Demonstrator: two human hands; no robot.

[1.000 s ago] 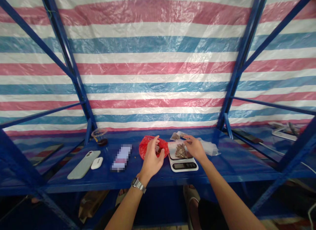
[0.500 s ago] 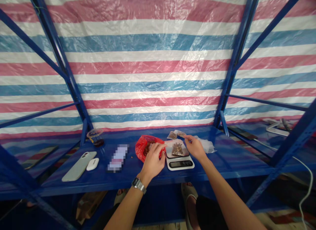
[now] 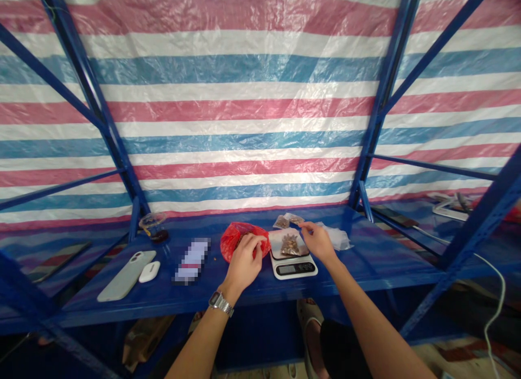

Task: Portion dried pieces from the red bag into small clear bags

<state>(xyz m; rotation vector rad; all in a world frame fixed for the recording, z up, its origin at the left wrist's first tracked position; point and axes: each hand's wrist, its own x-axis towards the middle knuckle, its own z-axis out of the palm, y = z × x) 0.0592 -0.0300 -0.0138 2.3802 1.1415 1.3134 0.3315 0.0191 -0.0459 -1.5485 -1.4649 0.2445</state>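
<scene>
A red plastic bag [image 3: 231, 239] of small brown pieces lies on the blue shelf [image 3: 228, 292]. My left hand [image 3: 243, 263], with a metal watch on its wrist, reaches into the bag's mouth with fingers curled; what they pinch is hidden. A white digital scale [image 3: 292, 265] stands right of the bag with a small clear pouch of brown pieces [image 3: 290, 244] on its pan. My right hand [image 3: 317, 241] rests at the pan's right edge, fingers pinched on the pouch's corner.
Two small filled pouches [image 3: 287, 221] lie behind the scale, and a heap of clear empty bags [image 3: 338, 237] to its right. A phone [image 3: 126, 267], a white earbud case [image 3: 149, 271] and a plastic cup [image 3: 153, 227] sit at the left. Blue uprights stand at both sides.
My left hand has dipped lower into the red bag with fingers more curled. My right hand stays at the pouch on the scale. The view has shifted slightly.
</scene>
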